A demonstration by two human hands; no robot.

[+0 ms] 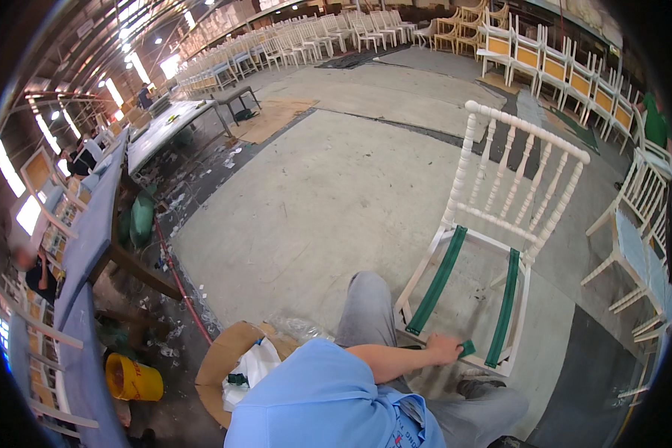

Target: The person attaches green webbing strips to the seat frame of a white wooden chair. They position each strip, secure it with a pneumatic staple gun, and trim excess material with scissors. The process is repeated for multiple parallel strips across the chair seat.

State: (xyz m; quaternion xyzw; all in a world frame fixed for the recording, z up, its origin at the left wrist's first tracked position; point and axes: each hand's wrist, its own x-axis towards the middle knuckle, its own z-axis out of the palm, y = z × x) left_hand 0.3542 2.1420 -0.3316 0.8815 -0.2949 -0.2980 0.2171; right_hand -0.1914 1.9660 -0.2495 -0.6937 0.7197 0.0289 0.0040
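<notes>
In front of me to the right stands a cream chair (531, 176) with a turned-spindle back and an open seat frame. Two green webbing straps, a left one (438, 280) and a right one (505, 308), run from the back of the seat frame to its front. My left hand (443, 349) is at the front rail, between the straps. Its fingers close on a short green strap piece (467, 349). My right hand does not show.
A cardboard piece (210, 373) and a white plastic bag (255, 369) lie at my left, near a yellow bucket (134, 378). Blue-topped benches (91, 231) line the left. Chairs (642, 250) stand at the right; more rows (291, 43) fill the back. People work farther off.
</notes>
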